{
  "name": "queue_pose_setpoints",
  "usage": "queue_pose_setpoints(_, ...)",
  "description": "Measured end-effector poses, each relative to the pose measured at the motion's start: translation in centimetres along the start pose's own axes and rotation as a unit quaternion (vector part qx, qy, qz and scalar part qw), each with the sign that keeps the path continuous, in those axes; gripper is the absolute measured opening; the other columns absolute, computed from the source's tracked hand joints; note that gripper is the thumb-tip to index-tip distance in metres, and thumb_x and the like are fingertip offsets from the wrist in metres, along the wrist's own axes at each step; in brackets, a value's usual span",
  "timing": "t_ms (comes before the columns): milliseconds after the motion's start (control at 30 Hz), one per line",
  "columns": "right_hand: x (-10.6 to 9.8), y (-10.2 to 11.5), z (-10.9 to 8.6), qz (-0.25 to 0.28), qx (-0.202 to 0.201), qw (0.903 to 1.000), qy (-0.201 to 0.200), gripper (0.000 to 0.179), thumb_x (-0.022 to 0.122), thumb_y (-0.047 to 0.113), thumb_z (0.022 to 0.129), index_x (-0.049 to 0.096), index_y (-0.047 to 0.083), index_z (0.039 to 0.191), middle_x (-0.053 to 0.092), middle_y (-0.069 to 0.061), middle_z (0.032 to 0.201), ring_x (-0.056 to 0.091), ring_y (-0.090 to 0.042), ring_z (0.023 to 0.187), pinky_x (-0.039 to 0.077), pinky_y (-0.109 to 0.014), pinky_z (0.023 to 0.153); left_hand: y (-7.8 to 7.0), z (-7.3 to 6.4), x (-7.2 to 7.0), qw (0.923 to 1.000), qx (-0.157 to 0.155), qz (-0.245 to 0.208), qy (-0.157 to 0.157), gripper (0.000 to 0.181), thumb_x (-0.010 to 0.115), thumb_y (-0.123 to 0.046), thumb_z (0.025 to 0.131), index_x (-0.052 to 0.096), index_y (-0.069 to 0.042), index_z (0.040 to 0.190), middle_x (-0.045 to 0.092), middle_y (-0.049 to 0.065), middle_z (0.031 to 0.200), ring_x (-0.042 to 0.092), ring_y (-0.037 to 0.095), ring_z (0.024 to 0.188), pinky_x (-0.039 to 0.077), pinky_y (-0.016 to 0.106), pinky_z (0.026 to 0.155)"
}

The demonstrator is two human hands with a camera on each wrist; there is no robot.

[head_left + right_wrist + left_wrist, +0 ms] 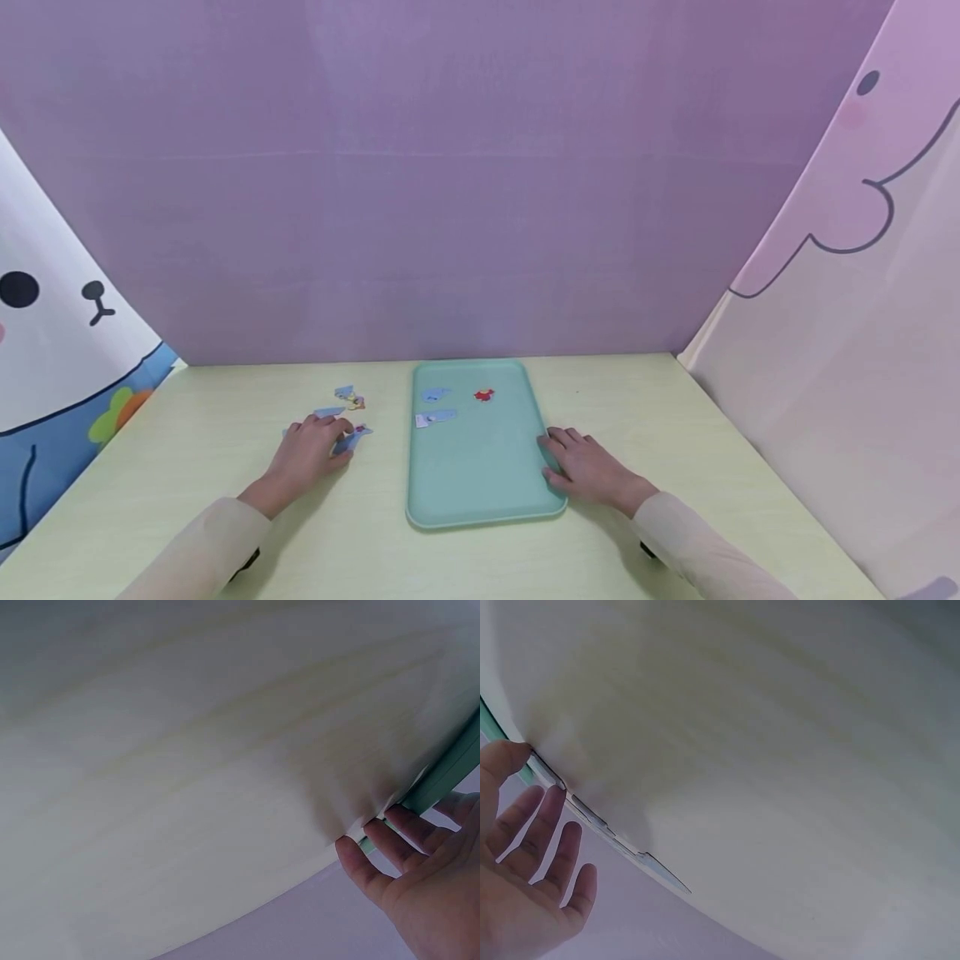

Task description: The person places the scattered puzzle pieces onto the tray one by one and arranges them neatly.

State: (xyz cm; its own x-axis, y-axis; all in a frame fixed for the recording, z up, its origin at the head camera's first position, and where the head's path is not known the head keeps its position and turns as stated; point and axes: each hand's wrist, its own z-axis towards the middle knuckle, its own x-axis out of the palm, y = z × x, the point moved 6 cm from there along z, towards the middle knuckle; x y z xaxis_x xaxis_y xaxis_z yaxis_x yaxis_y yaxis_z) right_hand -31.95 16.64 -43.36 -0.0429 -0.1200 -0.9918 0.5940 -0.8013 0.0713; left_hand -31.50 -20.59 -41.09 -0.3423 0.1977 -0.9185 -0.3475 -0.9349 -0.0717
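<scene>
My left hand (311, 454) is low over the table left of the tray, with thumb and index finger at two edges of a flat blue puzzle piece (351, 440) that has a small red print. In the left wrist view that puzzle piece (547, 771) shows edge-on between thumb tip and index fingertip, and the other fingers are spread. My right hand (588, 468) rests at the right rim of a mint-green tray (487, 475), its fingers loosely extended. The right wrist view shows the fingertips beside the tray's outer wall (450, 769).
Inside the tray lie a blue piece (433, 394), a red piece (483, 395) and a long blue-and-white piece (437, 417). Beyond the left hand are more pieces (348, 397), some partly covered by it. A purple panel (480, 183) rises at the table's back edge.
</scene>
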Motion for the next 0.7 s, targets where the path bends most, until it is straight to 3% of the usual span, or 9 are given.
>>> queue_pose_setpoints(700, 0.05, -0.03, -0.04, -0.001, -0.003, 1.0, -0.001, 0.051, 0.048, 0.035, 0.091, 0.046, 0.004, 0.131, 0.046, -0.017, 0.132, 0.044, -0.032, 0.12, 0.041, -0.052, 0.09, 0.3, 0.34, -0.11, 0.9999, 0.014, -0.01, 0.005, 0.03, 0.077, -0.021, 0.069, 0.065, -0.011, 0.094, 0.064, -0.005, 0.075, 0.057, 0.022, 0.076, 0.045, 0.04, 0.058)
